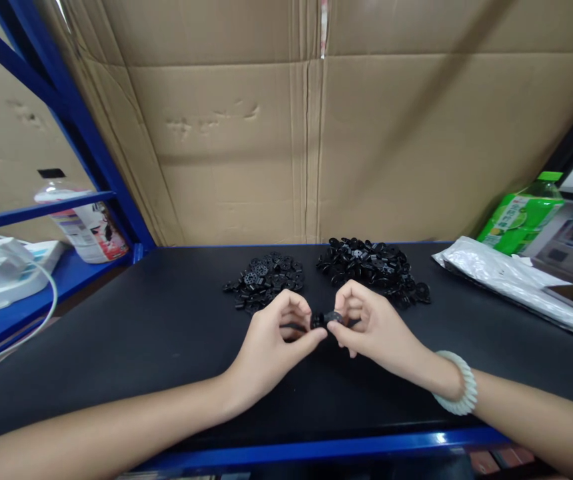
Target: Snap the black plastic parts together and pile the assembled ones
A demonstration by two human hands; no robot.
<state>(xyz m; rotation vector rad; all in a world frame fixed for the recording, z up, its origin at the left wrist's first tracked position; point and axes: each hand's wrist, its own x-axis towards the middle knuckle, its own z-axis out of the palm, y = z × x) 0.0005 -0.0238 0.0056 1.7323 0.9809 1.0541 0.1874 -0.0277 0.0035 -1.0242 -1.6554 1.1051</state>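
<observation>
Over the black table, my left hand (279, 340) pinches a small black part (317, 320) between thumb and fingers. My right hand (369, 320) pinches another small black round part (335, 317) close beside it. The two parts look end to end; whether they are joined is too small to tell. Behind my left hand lies a pile of black wheel-like pieces (266, 277). A larger pile of black round pieces (371, 263) lies behind my right hand. A pale coiled band circles my right wrist.
A cardboard wall stands behind the black table (166, 333). At left are a blue frame, a bottle (86, 230) and a white power strip (41, 267) with a cable. A silvery plastic bag (506, 280) and a green bottle (521, 217) are at right.
</observation>
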